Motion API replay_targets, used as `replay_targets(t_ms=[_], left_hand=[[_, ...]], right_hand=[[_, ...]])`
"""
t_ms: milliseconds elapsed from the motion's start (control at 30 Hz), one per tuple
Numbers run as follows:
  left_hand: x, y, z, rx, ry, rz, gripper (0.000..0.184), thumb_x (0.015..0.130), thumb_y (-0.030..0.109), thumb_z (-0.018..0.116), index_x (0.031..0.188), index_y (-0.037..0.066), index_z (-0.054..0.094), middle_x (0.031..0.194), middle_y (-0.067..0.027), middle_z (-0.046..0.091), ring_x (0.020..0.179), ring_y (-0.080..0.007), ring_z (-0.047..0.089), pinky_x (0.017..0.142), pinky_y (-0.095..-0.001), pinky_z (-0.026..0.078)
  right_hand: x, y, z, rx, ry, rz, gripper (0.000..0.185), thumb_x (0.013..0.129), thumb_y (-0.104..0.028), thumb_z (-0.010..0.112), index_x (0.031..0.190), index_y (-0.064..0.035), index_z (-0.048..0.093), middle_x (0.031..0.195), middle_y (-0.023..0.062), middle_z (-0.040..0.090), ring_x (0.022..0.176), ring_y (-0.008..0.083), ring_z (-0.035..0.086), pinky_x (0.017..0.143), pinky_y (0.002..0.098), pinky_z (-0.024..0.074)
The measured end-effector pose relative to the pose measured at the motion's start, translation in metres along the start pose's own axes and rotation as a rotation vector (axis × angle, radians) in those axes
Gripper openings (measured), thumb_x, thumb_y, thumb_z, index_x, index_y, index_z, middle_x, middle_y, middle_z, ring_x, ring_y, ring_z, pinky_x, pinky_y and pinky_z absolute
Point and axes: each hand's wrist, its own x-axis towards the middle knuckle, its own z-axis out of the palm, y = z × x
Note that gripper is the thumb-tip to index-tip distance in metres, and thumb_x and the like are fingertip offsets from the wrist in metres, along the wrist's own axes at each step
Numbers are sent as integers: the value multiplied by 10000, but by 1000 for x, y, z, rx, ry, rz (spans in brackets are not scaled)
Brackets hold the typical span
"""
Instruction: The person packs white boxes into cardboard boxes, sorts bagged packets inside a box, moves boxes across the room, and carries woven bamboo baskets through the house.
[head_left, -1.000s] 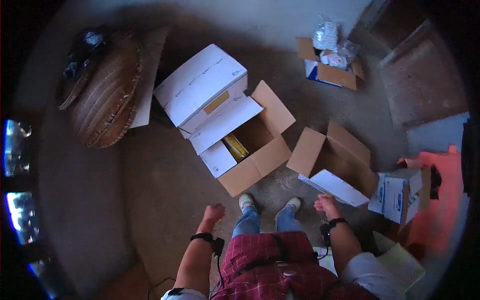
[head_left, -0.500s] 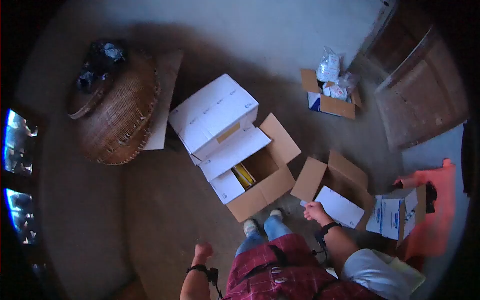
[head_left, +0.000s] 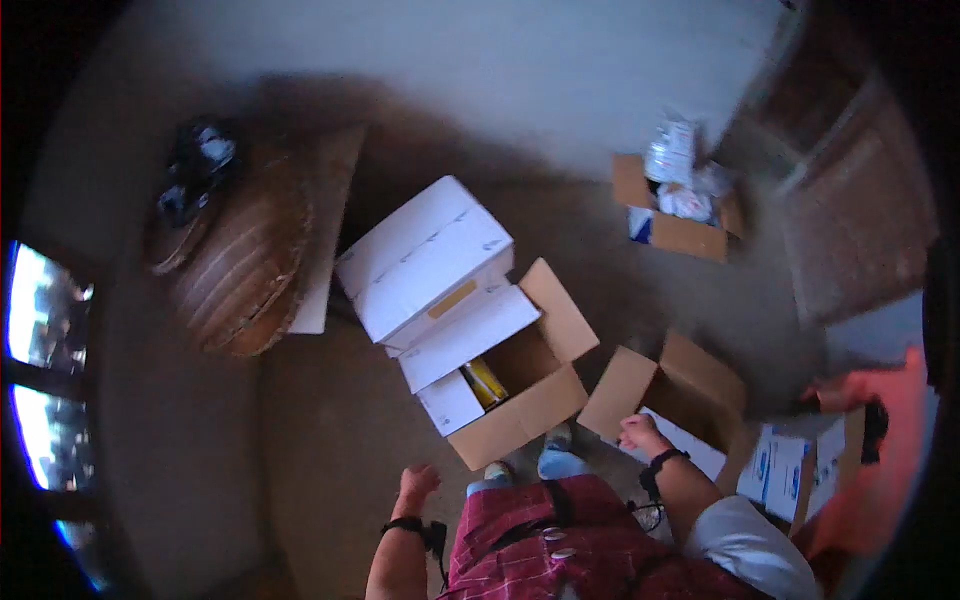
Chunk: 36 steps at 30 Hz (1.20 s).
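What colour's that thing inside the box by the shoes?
The thing looks mostly yellow, clearest in the head view.

The hands could enter the right open carton from above, between its raised flaps.

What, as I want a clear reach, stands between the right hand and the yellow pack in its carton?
Seen from above, two flaps: the left flap of the neighbouring carton, beside the right hand, then the near flap of the carton holding the yellow pack.
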Motion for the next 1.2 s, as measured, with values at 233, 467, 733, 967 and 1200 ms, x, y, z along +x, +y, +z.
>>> replay_targets(t_ms=[233, 467, 733, 967, 1200], left_hand=[[-7, 108, -2, -471, -10, -276, 359, 751, 161, 585, 1071, 1, 570, 748, -89, 632, 595, -175, 575, 576, -319, 474], [23, -51, 13, -141, -132, -240, 205, 720, 247, 552, 809, 77, 624, 710, -100, 620, 598, -192, 588, 570, -333, 476], [32, -40, 8, -814, 122, -589, 163, 761, 114, 551, 831, -25, 598, 664, -79, 578, 545, -166, 545, 496, -274, 434], [72, 18, 97, -633, 5, -605, 372, 772, 168, 579, 1092, -19, 552, 814, -118, 638, 692, -158, 599, 631, -291, 479], [55, 30, 132, -547, -123, -607, 382, 777, 198, 577, 1084, -28, 548, 938, -179, 629, 854, -226, 605, 777, -330, 462]], right_hand=[[18, -83, -20, -57, 59, -66, 195, 851, -143, 463, 768, -13, 583, 583, 104, 568, 438, 171, 536, 371, 302, 424], [74, -119, 3, -388, -50, -426, 122, 771, -141, 526, 764, -46, 603, 594, 58, 562, 543, 189, 550, 486, 338, 420], [189, -188, 38, -862, 325, -216, 692, 758, -337, 594, 1286, 16, 318, 1254, 204, 432, 1160, 294, 438, 983, 365, 342], [325, -185, 64, -675, -110, -162, 683, 690, -363, 659, 1159, 90, 456, 1137, 234, 532, 1041, 320, 535, 871, 375, 431], [291, -214, 92, -998, -65, -262, 509, 724, -325, 625, 1031, 73, 548, 1018, 251, 578, 960, 348, 570, 829, 394, 444]])
